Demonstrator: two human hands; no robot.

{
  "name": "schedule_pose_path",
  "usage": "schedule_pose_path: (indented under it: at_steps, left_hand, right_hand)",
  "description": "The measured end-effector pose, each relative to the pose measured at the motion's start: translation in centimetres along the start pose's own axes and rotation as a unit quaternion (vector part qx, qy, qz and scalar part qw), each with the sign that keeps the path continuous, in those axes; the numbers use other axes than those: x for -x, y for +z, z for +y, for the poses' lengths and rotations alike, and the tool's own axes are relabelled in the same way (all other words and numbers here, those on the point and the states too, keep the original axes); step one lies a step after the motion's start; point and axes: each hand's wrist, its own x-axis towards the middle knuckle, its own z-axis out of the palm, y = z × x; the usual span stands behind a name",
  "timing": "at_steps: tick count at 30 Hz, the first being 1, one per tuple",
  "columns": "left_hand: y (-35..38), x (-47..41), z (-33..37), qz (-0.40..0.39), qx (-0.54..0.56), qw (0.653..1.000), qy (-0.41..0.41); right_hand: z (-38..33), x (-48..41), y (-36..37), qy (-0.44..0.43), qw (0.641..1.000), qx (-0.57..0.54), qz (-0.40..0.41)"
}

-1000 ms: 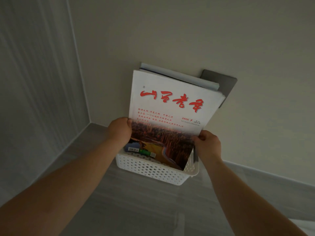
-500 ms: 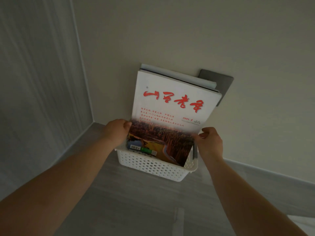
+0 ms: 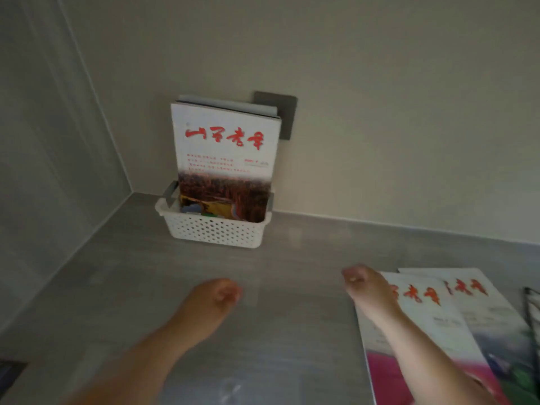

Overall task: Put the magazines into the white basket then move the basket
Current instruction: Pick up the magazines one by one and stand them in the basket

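A white perforated basket [image 3: 216, 232] stands on the grey counter in the corner. Several magazines [image 3: 226, 147] stand upright in it, leaning on the back wall; the front one has a white cover with red lettering. Two more magazines lie flat at the right: one under my right forearm [image 3: 432, 325] and another [image 3: 479, 299] beside it. My left hand [image 3: 217, 296] hovers over the bare counter well in front of the basket, fingers loosely curled, holding nothing. My right hand [image 3: 365, 283] is over the top left corner of the nearer flat magazine, fingers loosely curled; both hands are blurred.
A dark grey plate [image 3: 285, 112] is fixed to the back wall behind the upright magazines. The side wall [image 3: 43, 171] closes the counter on the left. A dark object [image 3: 533, 305] shows at the right edge.
Both hands have let go of the magazine and basket and pulled back toward me. The view has dropped, showing the flat magazines at the right. The basket stays in the corner.
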Motion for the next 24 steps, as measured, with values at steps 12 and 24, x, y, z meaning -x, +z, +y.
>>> schedule_pose_path:
  at_steps: [12, 24]
  left_hand:
    - [18.2, 8.2, 10.0, -0.086, 0.155, 0.976, -0.128]
    - [20.4, 7.2, 15.3, -0.114, 0.117, 0.972, -0.171]
  right_hand:
    - [18.6, 10.8, -8.9, 0.12, 0.985, -0.035, 0.114]
    - [20.7, 11.5, -10.7, 0.082, 0.993, -0.076, 0.048]
